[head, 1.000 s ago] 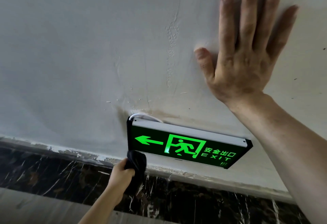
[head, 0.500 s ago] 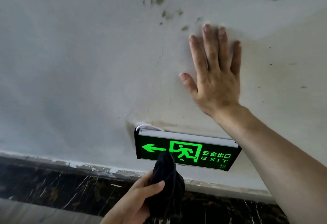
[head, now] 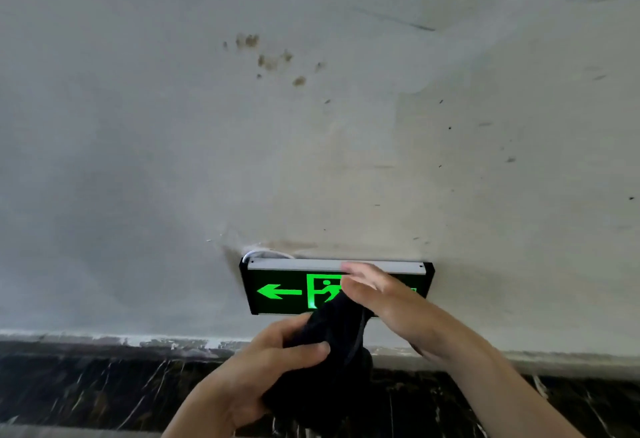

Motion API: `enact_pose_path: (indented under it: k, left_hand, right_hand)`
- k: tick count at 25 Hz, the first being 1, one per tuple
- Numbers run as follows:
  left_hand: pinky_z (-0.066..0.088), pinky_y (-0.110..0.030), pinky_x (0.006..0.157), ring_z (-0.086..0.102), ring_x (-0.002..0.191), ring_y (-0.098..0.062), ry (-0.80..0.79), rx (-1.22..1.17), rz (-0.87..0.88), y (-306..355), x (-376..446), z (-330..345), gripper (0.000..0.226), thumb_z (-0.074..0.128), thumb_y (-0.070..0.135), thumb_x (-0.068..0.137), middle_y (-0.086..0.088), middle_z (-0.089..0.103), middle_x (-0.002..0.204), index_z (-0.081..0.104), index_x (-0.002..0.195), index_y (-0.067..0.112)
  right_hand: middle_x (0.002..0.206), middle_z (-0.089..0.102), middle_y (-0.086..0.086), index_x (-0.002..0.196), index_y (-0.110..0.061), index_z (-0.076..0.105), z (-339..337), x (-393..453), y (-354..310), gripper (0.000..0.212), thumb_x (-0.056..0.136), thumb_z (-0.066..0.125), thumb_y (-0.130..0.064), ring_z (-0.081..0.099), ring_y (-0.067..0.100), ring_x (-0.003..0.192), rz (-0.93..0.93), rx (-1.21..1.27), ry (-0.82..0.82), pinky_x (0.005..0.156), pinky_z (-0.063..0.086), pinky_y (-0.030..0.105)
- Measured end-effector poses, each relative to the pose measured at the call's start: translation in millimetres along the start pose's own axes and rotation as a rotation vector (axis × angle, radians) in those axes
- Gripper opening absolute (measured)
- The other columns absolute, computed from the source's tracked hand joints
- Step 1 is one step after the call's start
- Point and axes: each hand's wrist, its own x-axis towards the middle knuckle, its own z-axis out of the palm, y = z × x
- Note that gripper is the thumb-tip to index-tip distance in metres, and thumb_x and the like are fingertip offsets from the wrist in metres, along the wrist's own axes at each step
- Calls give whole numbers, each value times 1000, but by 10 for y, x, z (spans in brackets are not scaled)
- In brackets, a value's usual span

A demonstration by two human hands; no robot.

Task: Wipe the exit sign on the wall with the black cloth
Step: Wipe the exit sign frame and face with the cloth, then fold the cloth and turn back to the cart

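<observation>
The exit sign (head: pixel 277 290) is a black box with a lit green arrow and running figure, fixed low on the white wall with a silver strip along its top. My left hand (head: pixel 256 375) grips a bunched black cloth (head: pixel 332 337) just below the sign's middle. My right hand (head: pixel 377 292) lies across the sign's right half, fingers together and pointing left, touching the top of the cloth. It hides the sign's lettering. Whether it grips the cloth is unclear.
The white wall (head: pixel 173 160) carries brown stains (head: pixel 270 60) above the sign. A white cable (head: pixel 249 254) loops out at the sign's upper left corner. A dark marble skirting (head: pixel 86 392) with chipped paint along its top runs under the sign.
My right hand left the wall above the sign and came down onto the sign's right half, next to the cloth. My left hand with the cloth shifted right and nearer. The view pulled back.
</observation>
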Motion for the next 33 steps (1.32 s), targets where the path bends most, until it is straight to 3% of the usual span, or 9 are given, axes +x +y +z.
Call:
enact_pose_path:
  k: [3,6,8,11,15,18,21,27,33]
  left_hand:
    - [53,-40,94,67,105,-34,-33,148,-14,62,90,39,40,69,7,88,-23,70,117,68,128,5]
    - [56,-37,90,69,103,-31,-51,219,-45,106,159,56,35,71,11,89,-18,73,115,71,124,11]
    - [58,-41,89,70,103,-34,-5,181,-75,124,193,69,34,75,13,86,-22,72,118,73,120,12]
    - [61,-42,78,72,98,-35,145,27,-148,176,185,157,33,83,15,81,-25,71,119,76,113,10]
    - [58,-46,79,70,110,-39,295,-119,-171,370,-7,392,37,78,18,75,-20,73,120,77,112,12]
    - [54,-48,93,68,113,-41,323,-274,-119,703,-248,650,45,73,3,79,-25,71,122,67,123,-2]
    - [52,-47,95,69,112,-41,340,-294,-79,1233,-550,950,42,69,0,80,-29,70,121,66,121,-9]
    - [63,-47,75,75,97,-38,441,-63,-6,2425,-1169,1555,19,70,19,91,-22,78,104,77,103,6]
    - [61,-51,88,76,99,-28,555,-28,3,3335,-1747,2048,17,65,19,101,-13,79,107,74,113,12]
  right_hand:
    - [125,66,-15,115,-43,66,-82,-77,268,46,75,62,-66,56,4,120,86,166,-35,103,44,38]
    - [109,75,-5,99,-33,73,-117,-172,412,35,73,73,-56,68,10,104,78,289,42,85,56,31]
    - [108,74,7,97,-23,73,-106,-231,456,28,77,77,-42,71,21,99,72,375,113,79,59,37]
    - [96,76,7,96,-19,72,-95,-370,386,30,72,79,-36,73,24,88,117,505,193,63,58,34]
    - [96,77,7,97,-23,72,-89,-656,103,14,83,74,-20,74,23,88,203,619,301,66,59,34]
    - [92,77,9,98,-18,71,-144,-904,-308,16,83,73,-11,74,25,87,253,672,384,65,59,34]
    - [87,77,8,98,-14,71,-256,-1179,-874,16,83,72,-7,75,26,85,264,704,414,64,59,34]
    - [89,78,7,93,-18,75,-537,-1716,-2117,17,82,72,-5,75,25,84,240,696,397,63,58,34]
    - [89,79,6,101,-13,72,-795,-2086,-3220,17,85,70,-11,75,23,81,185,654,324,58,58,31]
